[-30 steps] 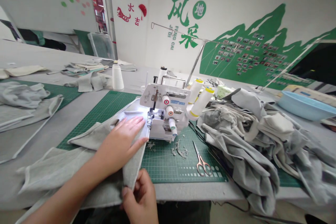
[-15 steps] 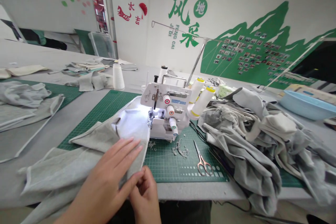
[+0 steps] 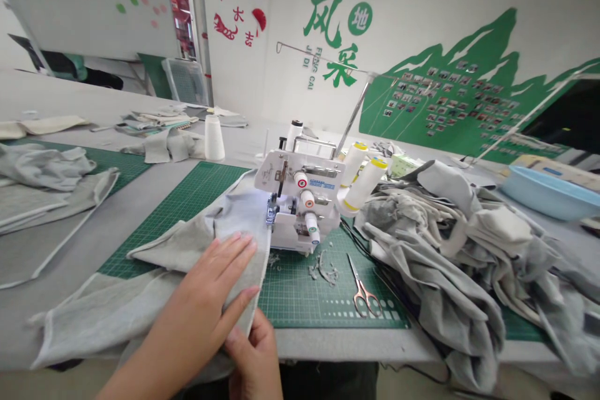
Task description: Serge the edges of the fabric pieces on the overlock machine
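Grey fabric (image 3: pixel 239 206) lies under the needle area of a white overlock sewing machine (image 3: pixel 300 200), its stitched right edge running back toward me. My left hand (image 3: pixel 213 287) rests on that cloth with the fingers stretched out and the thumb close to the edge. Below it, my right hand (image 3: pixel 255 350) pinches the cloth's near edge between thumb and fingers; part of its grip is hidden. To the right of the machine, small scissors (image 3: pixel 362 290) with copper-coloured handles lie on a green cutting mat (image 3: pixel 300 306), near thread scraps (image 3: pixel 323 270).
A large heap of grey fabric (image 3: pixel 422 256) fills the right side, with a blue basin (image 3: pixel 553 190) behind. Thread cones (image 3: pixel 368 181) with yellow tops stand by the machine. A white cone (image 3: pixel 214 139) and more grey cloth (image 3: pixel 51 200) are on the left.
My right hand has moved slightly down and toward me along the cloth edge, and more of that edge shows. The left hand still lies on the cloth. The whole view has shifted a little.
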A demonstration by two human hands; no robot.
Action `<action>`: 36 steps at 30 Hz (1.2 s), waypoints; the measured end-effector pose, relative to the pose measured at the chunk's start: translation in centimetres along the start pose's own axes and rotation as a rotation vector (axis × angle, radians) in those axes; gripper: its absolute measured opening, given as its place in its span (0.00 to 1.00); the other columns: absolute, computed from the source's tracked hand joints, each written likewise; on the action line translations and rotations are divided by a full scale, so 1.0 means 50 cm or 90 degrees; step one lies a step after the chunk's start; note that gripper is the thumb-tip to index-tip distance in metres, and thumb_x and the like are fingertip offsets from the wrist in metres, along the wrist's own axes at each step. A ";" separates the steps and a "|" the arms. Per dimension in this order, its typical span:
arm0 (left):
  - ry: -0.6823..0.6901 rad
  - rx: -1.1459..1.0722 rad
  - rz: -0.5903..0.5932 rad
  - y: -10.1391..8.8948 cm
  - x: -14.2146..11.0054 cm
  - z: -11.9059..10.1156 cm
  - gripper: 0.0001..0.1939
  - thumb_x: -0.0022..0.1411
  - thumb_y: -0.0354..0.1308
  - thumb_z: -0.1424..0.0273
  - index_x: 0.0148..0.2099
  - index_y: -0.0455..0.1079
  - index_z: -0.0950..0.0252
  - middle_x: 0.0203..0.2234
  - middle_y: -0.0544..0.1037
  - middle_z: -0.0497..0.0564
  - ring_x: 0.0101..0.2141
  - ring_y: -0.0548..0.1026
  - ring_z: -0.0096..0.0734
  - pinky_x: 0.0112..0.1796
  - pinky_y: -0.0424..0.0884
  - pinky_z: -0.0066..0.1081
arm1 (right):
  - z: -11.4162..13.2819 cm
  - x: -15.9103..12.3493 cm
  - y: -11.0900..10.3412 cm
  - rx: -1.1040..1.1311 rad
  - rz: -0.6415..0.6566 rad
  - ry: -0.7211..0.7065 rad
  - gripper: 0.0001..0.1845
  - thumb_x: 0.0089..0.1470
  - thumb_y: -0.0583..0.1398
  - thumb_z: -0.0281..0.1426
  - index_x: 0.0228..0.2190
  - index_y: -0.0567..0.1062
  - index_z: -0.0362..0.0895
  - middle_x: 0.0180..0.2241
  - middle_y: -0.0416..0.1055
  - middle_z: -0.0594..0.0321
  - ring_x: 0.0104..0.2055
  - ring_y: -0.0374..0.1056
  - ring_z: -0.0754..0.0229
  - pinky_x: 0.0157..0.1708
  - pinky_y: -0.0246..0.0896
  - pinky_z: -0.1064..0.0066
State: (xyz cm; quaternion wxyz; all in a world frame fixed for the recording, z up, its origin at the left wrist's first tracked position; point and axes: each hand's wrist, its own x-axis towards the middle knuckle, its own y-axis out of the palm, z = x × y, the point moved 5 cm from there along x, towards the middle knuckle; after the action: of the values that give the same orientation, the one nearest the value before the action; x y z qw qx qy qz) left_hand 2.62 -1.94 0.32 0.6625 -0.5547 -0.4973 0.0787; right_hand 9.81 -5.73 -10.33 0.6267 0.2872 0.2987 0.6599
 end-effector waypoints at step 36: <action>-0.043 -0.012 0.053 0.027 0.062 0.041 0.26 0.72 0.47 0.59 0.65 0.65 0.67 0.63 0.68 0.58 0.63 0.65 0.46 0.63 0.59 0.52 | -0.022 -0.018 -0.033 -0.190 -0.105 -0.032 0.28 0.40 0.72 0.52 0.33 0.84 0.41 0.27 0.76 0.60 0.28 0.65 0.57 0.33 0.64 0.65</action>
State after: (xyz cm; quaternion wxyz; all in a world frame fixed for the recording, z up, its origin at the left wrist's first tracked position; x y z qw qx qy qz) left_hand 3.22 1.96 0.77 0.6364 -0.5781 -0.4964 0.1201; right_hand 10.10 -6.62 -12.31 0.7217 0.1817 0.2040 0.6360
